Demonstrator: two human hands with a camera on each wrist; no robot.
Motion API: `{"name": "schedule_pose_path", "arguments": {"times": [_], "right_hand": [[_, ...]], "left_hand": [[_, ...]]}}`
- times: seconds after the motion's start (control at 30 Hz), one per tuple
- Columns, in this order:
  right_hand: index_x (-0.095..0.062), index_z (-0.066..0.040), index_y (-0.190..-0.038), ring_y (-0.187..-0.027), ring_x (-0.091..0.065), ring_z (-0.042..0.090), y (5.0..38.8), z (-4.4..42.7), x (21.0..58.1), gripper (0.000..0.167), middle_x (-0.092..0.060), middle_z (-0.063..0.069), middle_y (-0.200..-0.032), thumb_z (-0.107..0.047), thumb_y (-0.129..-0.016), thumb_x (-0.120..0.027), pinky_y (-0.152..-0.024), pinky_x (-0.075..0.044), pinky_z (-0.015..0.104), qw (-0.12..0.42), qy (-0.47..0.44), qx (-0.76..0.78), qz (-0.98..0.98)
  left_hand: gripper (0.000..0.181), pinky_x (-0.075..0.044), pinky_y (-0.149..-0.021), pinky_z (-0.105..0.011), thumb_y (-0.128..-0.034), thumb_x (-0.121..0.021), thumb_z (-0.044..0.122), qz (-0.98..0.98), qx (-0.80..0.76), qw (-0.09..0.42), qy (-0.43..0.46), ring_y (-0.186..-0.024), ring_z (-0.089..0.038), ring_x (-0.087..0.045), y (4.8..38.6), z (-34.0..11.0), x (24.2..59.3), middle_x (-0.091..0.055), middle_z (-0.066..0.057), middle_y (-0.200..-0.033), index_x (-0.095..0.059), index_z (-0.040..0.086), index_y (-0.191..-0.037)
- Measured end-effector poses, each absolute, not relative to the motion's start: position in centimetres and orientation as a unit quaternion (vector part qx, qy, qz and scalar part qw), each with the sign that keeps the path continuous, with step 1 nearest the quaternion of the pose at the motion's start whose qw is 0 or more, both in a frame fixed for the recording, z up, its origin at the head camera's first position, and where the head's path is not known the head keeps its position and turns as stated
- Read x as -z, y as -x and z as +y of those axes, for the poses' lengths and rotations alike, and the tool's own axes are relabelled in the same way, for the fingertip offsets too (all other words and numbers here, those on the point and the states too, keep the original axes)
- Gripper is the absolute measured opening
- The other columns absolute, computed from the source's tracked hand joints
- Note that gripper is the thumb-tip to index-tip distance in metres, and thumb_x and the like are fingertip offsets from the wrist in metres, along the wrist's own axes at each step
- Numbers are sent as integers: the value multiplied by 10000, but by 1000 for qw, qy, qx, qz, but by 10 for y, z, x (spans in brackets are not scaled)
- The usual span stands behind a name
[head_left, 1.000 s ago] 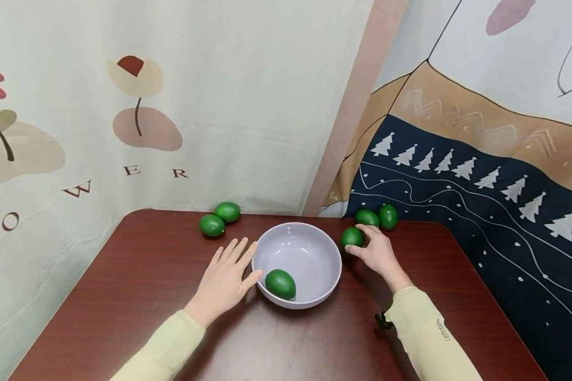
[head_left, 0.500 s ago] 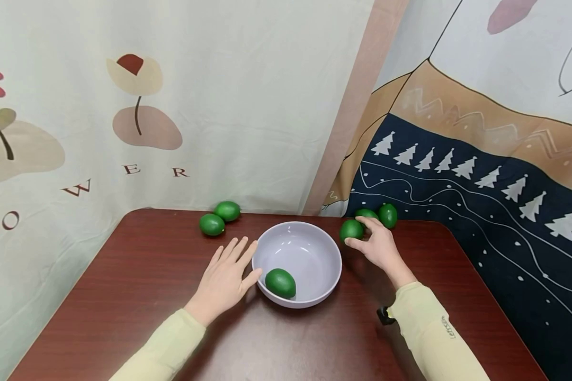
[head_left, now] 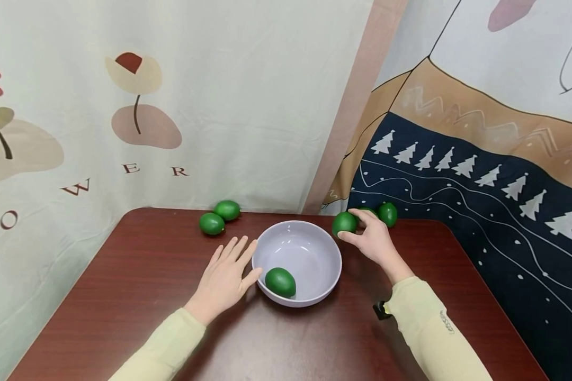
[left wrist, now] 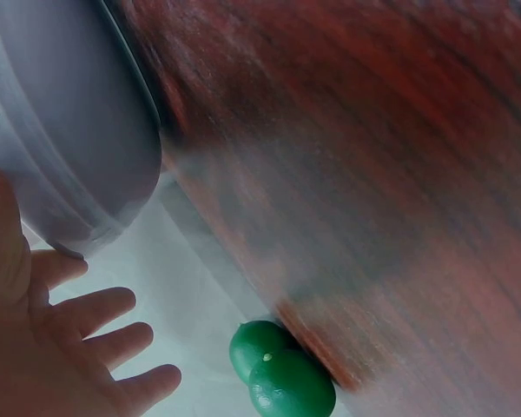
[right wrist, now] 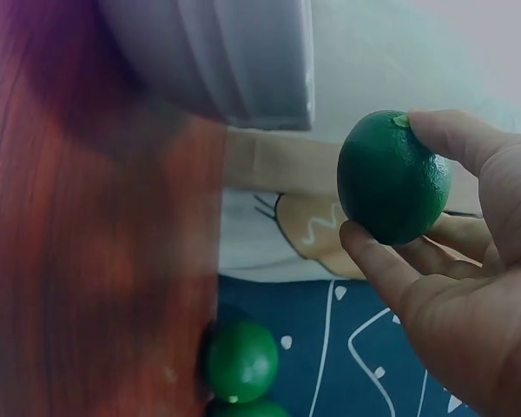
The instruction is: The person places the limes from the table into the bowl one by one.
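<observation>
A pale lavender bowl (head_left: 314, 264) stands mid-table with one green lime (head_left: 280, 282) lying inside at its front left. My left hand (head_left: 223, 283) has its fingers spread and touches the bowl's left rim. Just off the bowl's back right edge, my right hand (head_left: 374, 241) pinches another lime (head_left: 344, 225) between thumb and fingertips. The right wrist view shows this held lime (right wrist: 391, 178) raised off the table, near the bowl's wall (right wrist: 234, 61). In the left wrist view the left hand (left wrist: 61, 339) is beside the bowl (left wrist: 87, 113), fingers apart.
Two limes (head_left: 212, 224) (head_left: 227, 210) sit together at the table's back left. At the back right are two more, one (head_left: 387, 215) in plain view and one partly behind my right hand. Printed curtains hang along the back edge of the brown table (head_left: 124, 296).
My right hand has lifted its lime and moved it left and back, toward the bowl's rim. My left hand has stayed at the bowl.
</observation>
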State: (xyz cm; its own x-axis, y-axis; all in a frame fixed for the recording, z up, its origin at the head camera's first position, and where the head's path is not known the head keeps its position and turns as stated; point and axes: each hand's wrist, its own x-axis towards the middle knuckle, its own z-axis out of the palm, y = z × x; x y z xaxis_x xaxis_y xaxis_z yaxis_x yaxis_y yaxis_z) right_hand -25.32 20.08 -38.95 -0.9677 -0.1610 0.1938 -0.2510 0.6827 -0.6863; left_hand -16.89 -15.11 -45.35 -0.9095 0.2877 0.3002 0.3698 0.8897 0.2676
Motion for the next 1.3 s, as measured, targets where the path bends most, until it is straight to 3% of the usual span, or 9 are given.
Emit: {"name": "schedule_pose_path", "arguments": {"times": [0.63, 1.3], "right_hand": [[-599, -4, -1398, -1081, -659, 356, 252, 171, 377, 625, -613, 194, -1289, -205, -860, -847, -926, -592, 502, 52, -154, -372, -914], [-611, -18, -1387, -1078, -671, 326, 255, 139, 372, 622, -614, 184, -1296, -235, -854, -848, -913, -581, 458, 31, -173, -370, -912]], "left_hand": [[663, -264, -1224, -601, -1021, -578, 489, -963, 160, 128, 172, -1490, -417, -379, 169, -151, 454, -450, -179, -1592, -480, 110, -1557], [659, -271, -1222, -603, -1017, -591, 486, -962, 164, 135, 173, -1493, -416, -376, 169, -152, 454, -449, -178, -1593, -487, 119, -1554]]}}
